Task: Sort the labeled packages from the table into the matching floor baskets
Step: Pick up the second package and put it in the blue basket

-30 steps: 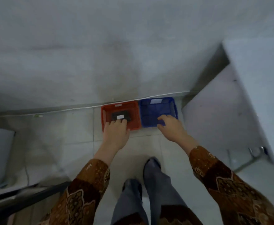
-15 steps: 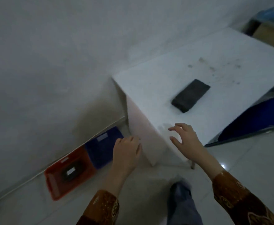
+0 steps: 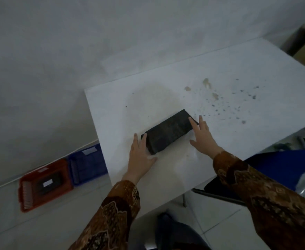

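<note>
A black flat package [image 3: 168, 131] lies at an angle on the white table [image 3: 238, 73]. My left hand [image 3: 140, 156] rests flat with spread fingers at the package's near left end, fingertips touching it. My right hand [image 3: 203, 137] is spread at its far right end, index finger on the top corner. Neither hand has closed around it. On the floor to the left stand a red basket [image 3: 24, 192] holding a black package with a white label [image 3: 47, 183], and a blue basket [image 3: 88, 165] with a white label on its far rim.
The table top carries dark specks and a few stains at the right. A grey wall runs behind the table and baskets. A blue object and a dark frame [image 3: 281, 165] sit under the table's right edge. My legs stand on light floor tiles.
The view swung from the floor baskets up to the table. Both hands left the baskets and came to the two ends of the black package on the table.
</note>
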{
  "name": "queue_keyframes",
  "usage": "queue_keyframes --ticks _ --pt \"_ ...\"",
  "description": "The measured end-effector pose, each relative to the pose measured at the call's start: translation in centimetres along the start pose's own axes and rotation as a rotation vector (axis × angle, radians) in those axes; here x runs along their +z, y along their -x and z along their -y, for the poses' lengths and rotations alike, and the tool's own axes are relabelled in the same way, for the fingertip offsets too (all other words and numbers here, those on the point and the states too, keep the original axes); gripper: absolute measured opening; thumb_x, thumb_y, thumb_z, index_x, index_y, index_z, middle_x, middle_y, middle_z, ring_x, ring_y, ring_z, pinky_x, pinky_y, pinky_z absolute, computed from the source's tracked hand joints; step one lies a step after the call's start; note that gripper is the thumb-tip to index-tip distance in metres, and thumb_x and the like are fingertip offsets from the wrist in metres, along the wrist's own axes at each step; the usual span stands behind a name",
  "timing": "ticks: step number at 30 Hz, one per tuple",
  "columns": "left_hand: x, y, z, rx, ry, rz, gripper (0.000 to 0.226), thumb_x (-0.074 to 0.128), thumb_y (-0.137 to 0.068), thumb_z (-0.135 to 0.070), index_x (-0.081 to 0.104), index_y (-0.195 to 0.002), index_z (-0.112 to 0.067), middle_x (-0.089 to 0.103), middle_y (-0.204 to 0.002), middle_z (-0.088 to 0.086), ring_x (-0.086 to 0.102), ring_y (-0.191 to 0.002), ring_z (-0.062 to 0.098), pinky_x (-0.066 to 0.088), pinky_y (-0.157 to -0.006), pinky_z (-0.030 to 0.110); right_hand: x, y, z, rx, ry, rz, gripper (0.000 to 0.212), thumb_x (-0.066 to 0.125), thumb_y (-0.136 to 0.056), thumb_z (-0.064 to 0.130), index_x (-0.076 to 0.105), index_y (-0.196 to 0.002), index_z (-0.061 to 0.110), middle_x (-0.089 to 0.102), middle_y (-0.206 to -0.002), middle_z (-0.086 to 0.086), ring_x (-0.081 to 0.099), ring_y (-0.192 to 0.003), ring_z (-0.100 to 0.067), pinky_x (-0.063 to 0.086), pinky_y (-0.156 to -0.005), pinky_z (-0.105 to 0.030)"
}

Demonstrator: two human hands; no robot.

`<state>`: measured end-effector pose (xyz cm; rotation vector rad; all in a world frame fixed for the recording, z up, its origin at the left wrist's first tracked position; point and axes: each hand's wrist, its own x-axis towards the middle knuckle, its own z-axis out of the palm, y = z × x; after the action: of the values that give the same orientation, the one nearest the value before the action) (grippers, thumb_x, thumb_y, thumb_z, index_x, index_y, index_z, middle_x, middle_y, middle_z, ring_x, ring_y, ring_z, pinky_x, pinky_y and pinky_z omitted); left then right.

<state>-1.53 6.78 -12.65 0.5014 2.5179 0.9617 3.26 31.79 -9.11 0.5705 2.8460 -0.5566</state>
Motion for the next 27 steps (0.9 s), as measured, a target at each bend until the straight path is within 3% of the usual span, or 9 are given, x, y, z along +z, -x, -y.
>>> queue_keyframes --ticks 3,6,10,13,17,20,22,24,27 --pt "0.5 -1.7 -0.5 -0.011 0.015 0.003 0.098 0.074 -0.080 -0.026 0.009 -0.152 -0.020 -0.002 -0.162 0.014 0.009 -0.148 0.029 0.016 -0.119 0.038 0.0 -2.3 -0.9 -0.005 -0.121 0.050 0.083 0.059 -0.089 0.012 0.004 -0.151 0.020 -0.001 -0.160 -0.018 0.009 -0.145 -0.038 0.019 -0.117 -0.046" --pt "0.2 -2.7 -0.6 0.048 0.033 -0.043 0.086 0.072 -0.081 -0.023 0.022 -0.150 -0.011 0.022 -0.156 0.019 0.024 -0.143 0.030 0.022 -0.117 0.031 0.1 -3.4 -1.3 -0.051 -0.247 0.030 0.070 0.058 -0.089 0.004 0.021 -0.148 0.014 0.021 -0.156 -0.018 0.027 -0.140 -0.033 0.025 -0.116 -0.040" --pt "-1.9 -3.6 -0.4 0.066 0.174 -0.015 0.079 0.078 -0.077 -0.020 0.038 -0.145 -0.015 0.045 -0.140 0.010 0.044 -0.128 0.021 0.029 -0.106 0.017 -1.8 -4.3 -1.8 -0.161 -0.328 -0.115 0.059 0.069 -0.079 0.000 0.048 -0.134 0.004 0.052 -0.128 -0.023 0.051 -0.116 -0.035 0.040 -0.101 -0.035" --pt "-5.0 -4.2 -0.6 -0.007 0.393 -0.019 0.053 0.073 -0.082 -0.025 0.053 -0.131 -0.028 0.060 -0.124 -0.001 0.057 -0.109 0.007 0.045 -0.096 0.024 -4.7 -5.5 -1.9 -0.216 -0.404 -0.065 0.047 0.077 -0.075 0.012 0.062 -0.119 0.010 0.063 -0.115 -0.014 0.058 -0.104 -0.029 0.045 -0.087 -0.029" --pt "-9.1 -5.8 -2.2 -0.076 0.551 -0.088 0.012 0.054 -0.094 -0.034 0.063 -0.103 -0.035 0.068 -0.094 -0.007 0.062 -0.091 0.017 0.044 -0.068 0.021 -7.8 -6.8 -0.5 -0.245 -0.440 -0.012 0.036 0.075 -0.073 0.039 0.062 -0.104 0.026 0.063 -0.103 0.000 0.056 -0.095 -0.017 0.045 -0.081 -0.028" --pt "-11.3 -6.9 -4.0 -0.133 0.626 -0.164 0.026 0.044 -0.094 -0.050 0.065 -0.090 -0.035 0.067 -0.082 -0.011 0.060 -0.073 0.005 0.044 -0.062 0.021 -9.0 -7.6 1.0 -0.237 -0.537 -0.032 0.032 0.074 -0.075 0.041 0.059 -0.100 0.028 0.054 -0.105 0.001 0.054 -0.093 -0.012 0.044 -0.081 -0.021" --pt "-12.1 -7.4 -4.7 -0.167 0.664 -0.180 0.038 0.037 -0.093 -0.058 0.065 -0.096 -0.032 0.064 -0.079 -0.012 0.057 -0.065 -0.003 0.045 -0.057 0.013 -9.6 -7.6 2.1 -0.222 -0.674 -0.012 0.027 0.072 -0.075 0.044 0.059 -0.094 0.031 0.060 -0.098 0.005 0.059 -0.087 -0.006 0.047 -0.070 -0.014" --pt "-12.4 -7.4 -5.2 -0.171 0.656 -0.162 0.046 0.030 -0.092 -0.062 0.062 -0.106 -0.031 0.062 -0.081 -0.013 0.055 -0.068 -0.002 0.044 -0.057 0.011 -9.8 -7.5 2.9 -0.213 -0.808 -0.030 0.020 0.068 -0.079 0.044 0.059 -0.091 0.031 0.065 -0.091 0.006 0.063 -0.083 -0.008 0.050 -0.062 -0.014" --pt "-11.9 -6.9 -5.4 -0.165 0.645 -0.138 0.046 0.032 -0.092 -0.062 0.058 -0.114 -0.031 0.064 -0.095 -0.012 0.057 -0.086 0.004 0.044 -0.064 0.022 -9.2 -7.3 3.9 -0.151 -0.934 -0.121 0.029 0.062 -0.084 0.043 0.058 -0.097 0.017 0.065 -0.093 -0.001 0.064 -0.085 -0.013 0.052 -0.068 -0.021"
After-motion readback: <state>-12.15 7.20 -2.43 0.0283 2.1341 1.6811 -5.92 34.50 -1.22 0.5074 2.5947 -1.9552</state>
